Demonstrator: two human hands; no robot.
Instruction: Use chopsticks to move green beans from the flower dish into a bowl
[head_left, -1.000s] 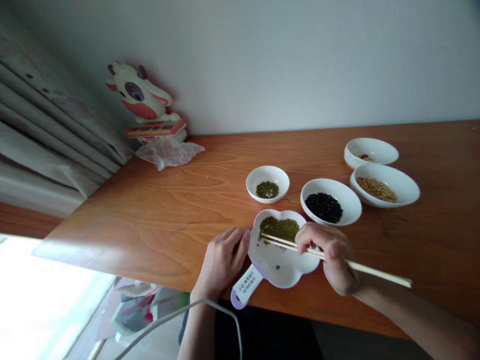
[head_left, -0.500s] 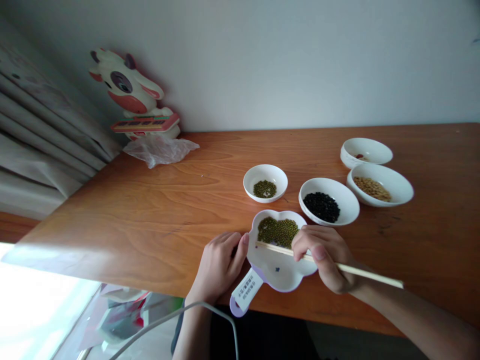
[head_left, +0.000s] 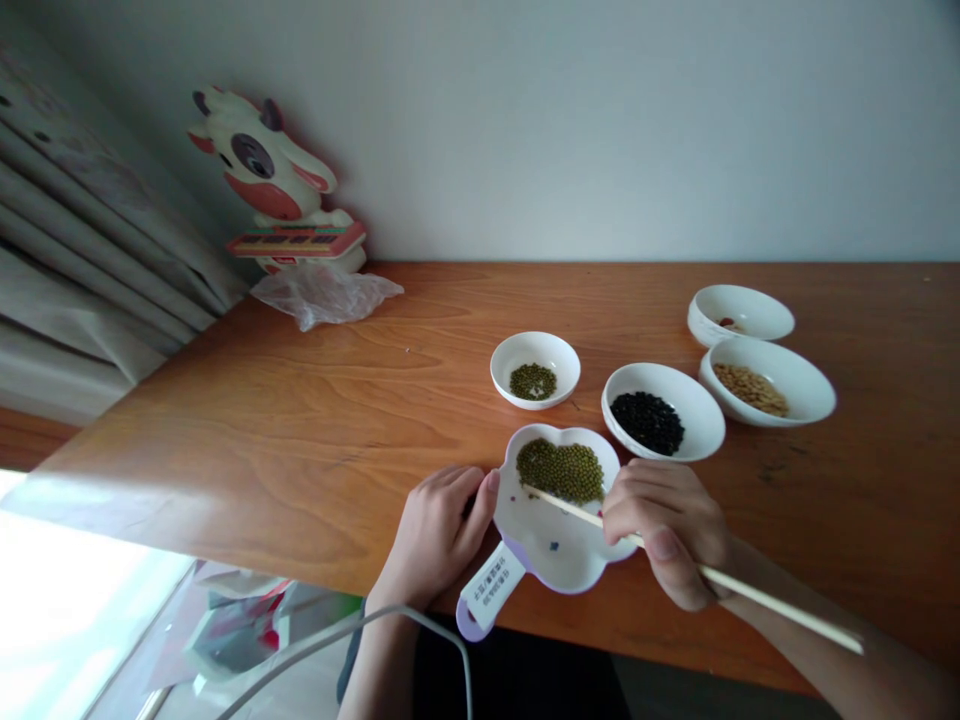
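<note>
A white flower-shaped dish [head_left: 517,520] with a lilac rim and a labelled handle [head_left: 491,590] rests at the table's front edge. Mung beans [head_left: 562,468] are gathered along its far side. My left hand [head_left: 442,525] is closed at the dish's left rim, thumb against the edge. Wooden chopsticks [head_left: 784,605] are gripped in my right hand [head_left: 670,530], held close together over the dish's right side. Their tips touch down in the dish at the near left edge of the beans. Part of the right rim is hidden behind my right hand.
Beyond the dish stand white bowls: one with mung beans [head_left: 535,345], one with black beans [head_left: 705,425], one with pale tan beans [head_left: 810,385], and one with a few reddish bits [head_left: 765,310]. A cow toy [head_left: 277,180] and plastic bag [head_left: 326,298] sit back left. A grey cable [head_left: 330,635] crosses my left forearm.
My right hand has shifted slightly right and toward me. The chopsticks slant more steeply, and their tips have moved a little right in the dish. My left hand stays at the rim.
</note>
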